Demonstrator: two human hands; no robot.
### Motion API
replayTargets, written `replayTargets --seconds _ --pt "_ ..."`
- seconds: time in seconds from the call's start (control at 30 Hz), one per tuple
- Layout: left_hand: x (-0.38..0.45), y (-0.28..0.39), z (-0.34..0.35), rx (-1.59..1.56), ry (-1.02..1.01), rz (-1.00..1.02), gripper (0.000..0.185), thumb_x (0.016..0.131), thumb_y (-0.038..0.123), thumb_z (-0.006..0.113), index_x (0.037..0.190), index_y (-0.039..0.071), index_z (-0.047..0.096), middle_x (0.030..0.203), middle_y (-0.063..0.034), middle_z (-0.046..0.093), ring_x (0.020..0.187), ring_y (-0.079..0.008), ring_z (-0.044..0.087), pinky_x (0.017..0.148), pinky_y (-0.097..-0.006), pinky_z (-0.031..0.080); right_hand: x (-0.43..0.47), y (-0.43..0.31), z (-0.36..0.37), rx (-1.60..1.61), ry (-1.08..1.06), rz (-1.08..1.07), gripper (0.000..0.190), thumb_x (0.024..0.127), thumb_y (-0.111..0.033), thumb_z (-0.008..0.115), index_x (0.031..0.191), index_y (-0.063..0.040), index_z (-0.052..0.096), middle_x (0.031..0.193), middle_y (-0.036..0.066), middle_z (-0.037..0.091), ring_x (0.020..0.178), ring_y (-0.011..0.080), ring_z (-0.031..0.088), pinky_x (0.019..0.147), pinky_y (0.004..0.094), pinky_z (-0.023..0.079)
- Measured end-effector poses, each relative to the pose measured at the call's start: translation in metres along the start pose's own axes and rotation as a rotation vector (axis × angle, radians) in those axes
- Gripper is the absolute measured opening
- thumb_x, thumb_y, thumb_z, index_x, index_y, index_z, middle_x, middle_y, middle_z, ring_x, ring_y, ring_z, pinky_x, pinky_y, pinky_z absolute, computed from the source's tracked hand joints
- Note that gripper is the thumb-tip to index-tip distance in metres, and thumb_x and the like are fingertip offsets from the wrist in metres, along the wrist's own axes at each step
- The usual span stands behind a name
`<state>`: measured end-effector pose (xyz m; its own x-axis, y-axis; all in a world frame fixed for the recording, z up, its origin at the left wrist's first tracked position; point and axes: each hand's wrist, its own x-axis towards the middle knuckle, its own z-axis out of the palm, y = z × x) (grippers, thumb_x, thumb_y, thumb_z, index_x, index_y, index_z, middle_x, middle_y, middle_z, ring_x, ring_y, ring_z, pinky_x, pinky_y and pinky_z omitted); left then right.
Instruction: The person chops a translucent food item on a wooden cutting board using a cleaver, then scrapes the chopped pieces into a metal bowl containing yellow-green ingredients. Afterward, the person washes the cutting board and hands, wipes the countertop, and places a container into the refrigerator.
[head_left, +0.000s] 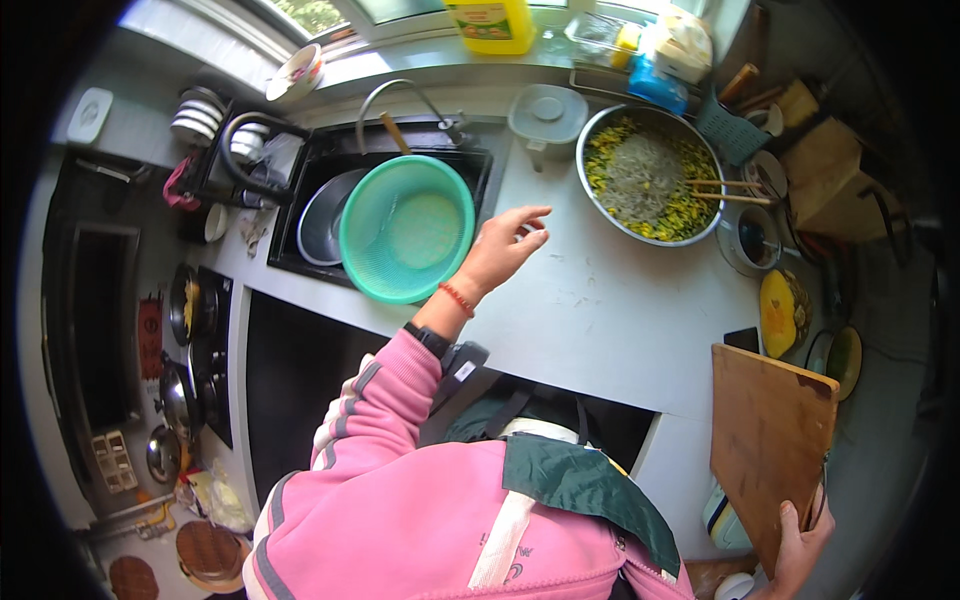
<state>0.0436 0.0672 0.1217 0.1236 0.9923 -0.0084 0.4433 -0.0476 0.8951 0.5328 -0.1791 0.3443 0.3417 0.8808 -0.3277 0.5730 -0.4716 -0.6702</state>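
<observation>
My left hand (504, 244) hovers over the pale countertop (525, 337), fingers apart with nothing in them, just right of a green plastic colander (427, 225) that rests over the black sink. At the lower right my right hand (804, 536) grips the edge of a wooden cutting board (772, 435), which is tilted up near the counter's right side. Farther back stands a large steel bowl (583, 176) of chopped greens, yellow bits and a greyish heap of what look like noodles (641, 176). A pair of wooden chopsticks (731, 197) lies over its right rim.
Behind the counter are a lidded plastic container (548, 112) and a yellow jug (491, 26). A small pot (750, 240) and a cut pumpkin (780, 311) stand at the right. A metal basin (319, 225) and the faucet (397, 84) are at the sink; a stove with pans lies far left.
</observation>
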Motion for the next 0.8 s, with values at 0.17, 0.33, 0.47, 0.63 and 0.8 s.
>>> replayTargets --seconds 0.17,0.33,0.47,0.63,0.8 --pt "-0.058 -0.034 -0.085 -0.316 0.131 -0.186 0.035 0.100 0.014 0.065 0.131 -0.001 0.066 0.105 -0.0054 0.072 0.091 -0.0102 0.066 0.081 -0.0257 0.054 -0.022 -0.043 0.020 -0.169 0.056 -0.027 0.047 0.090 -0.005 0.069 0.134 0.010 0.059 0.126 0.017 0.068 0.112 0.0233 0.064 0.102 0.0347 0.047" --pt "-0.106 -0.091 -0.173 -0.366 0.272 -0.206 0.029 0.101 0.011 0.062 0.125 -0.004 0.068 0.104 -0.0063 0.072 0.091 -0.0117 0.066 0.079 -0.0268 0.055 -0.097 -0.135 0.054 -0.229 0.147 -0.069 0.047 0.085 0.001 0.079 0.128 0.010 0.064 0.120 0.017 0.070 0.105 0.0245 0.065 0.093 0.0346 0.052" --pt "-0.149 -0.148 -0.237 -0.480 0.279 -0.232 0.027 0.102 0.016 0.061 0.124 0.002 0.070 0.100 -0.0030 0.072 0.083 -0.0066 0.062 0.075 -0.0230 0.047 -0.139 -0.184 0.139 0.187 0.207 -0.226 0.049 0.089 -0.004 0.071 0.135 0.008 0.058 0.129 0.015 0.066 0.115 0.0231 0.062 0.102 0.0357 0.047" --pt "-0.207 -0.191 -0.325 -0.534 0.391 -0.216 0.026 0.101 0.016 0.062 0.123 0.004 0.071 0.099 -0.0022 0.073 0.081 -0.0060 0.062 0.073 -0.0214 0.046 -0.120 -0.224 0.242 0.527 0.044 -0.396 0.056 0.091 -0.004 0.069 0.144 0.004 0.053 0.138 0.011 0.063 0.121 0.0229 0.061 0.108 0.0354 0.045" --pt "-0.248 -0.214 -0.387 -0.467 0.521 -0.308 0.024 0.102 0.016 0.060 0.121 0.005 0.072 0.097 -0.0020 0.073 0.080 -0.0055 0.062 0.071 -0.0203 0.046 -0.102 -0.256 0.335 0.829 -0.018 -0.362 0.048 0.089 0.004 0.068 0.136 0.002 0.060 0.133 0.010 0.066 0.118 0.0194 0.064 0.105 0.0321 0.047"
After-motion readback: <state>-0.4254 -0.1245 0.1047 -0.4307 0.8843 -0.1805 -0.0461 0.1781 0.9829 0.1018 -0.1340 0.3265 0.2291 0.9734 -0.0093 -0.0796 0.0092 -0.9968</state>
